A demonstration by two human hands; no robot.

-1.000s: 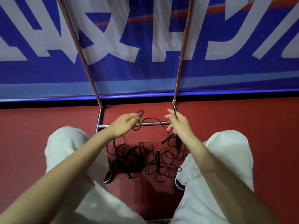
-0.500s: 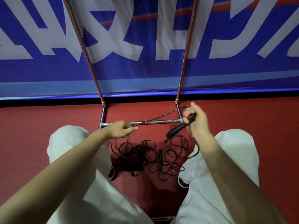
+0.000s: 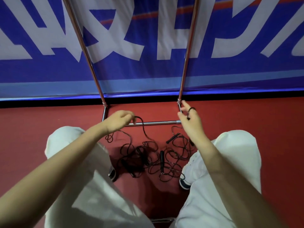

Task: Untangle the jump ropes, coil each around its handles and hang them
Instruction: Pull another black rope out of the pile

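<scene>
The left hand [image 3: 119, 121], left of frame centre, pinches a black cord in curled fingers; the right hand [image 3: 190, 120], right of centre, has cord looped round a finger, the others loosely spread. Both cords drop to the tangled jump ropes [image 3: 153, 157] on the red floor [image 3: 41, 122] at lower centre, between the shoes. Behind, a metal rack [image 3: 154, 123] fronts a blue banner [image 3: 148, 46] whose large white characters are cropped and unreadable.
</scene>
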